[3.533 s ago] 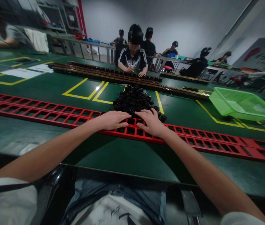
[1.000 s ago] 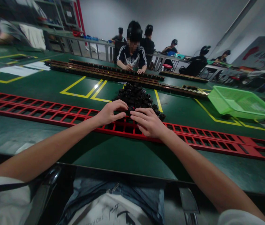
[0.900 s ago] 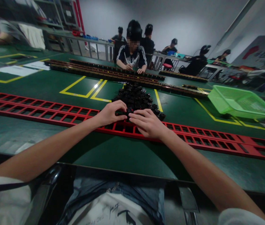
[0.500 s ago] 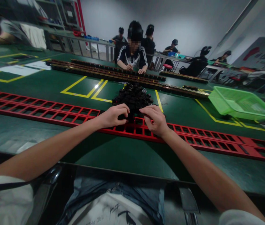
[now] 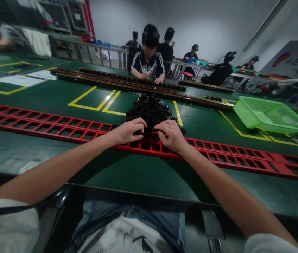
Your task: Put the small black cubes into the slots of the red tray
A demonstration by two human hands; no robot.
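Observation:
My left hand (image 5: 130, 131) is closed, its fingers curled and its thumb at the side of a small black part (image 5: 147, 133). From the other side my right hand (image 5: 171, 134) pinches at the same black part, fingers bent over it. The part sits above the red slotted frame (image 5: 155, 148), a long ladder-like piece that runs across the table under both hands. Dark surfaces make the part's exact shape hard to tell. Just beyond my fingers lies a heap of black parts (image 5: 150, 107).
A green plastic basket (image 5: 272, 116) stands at the right. Long brown-black strips (image 5: 112, 81) lie across the table beyond the heap. White paper sheets (image 5: 19, 80) lie at the far left, near yellow tape marks (image 5: 84, 106). A person (image 5: 149, 59) works opposite; several others sit farther back.
My right hand has shifted slightly left, closer to my left hand and the black part. My left hand has barely moved.

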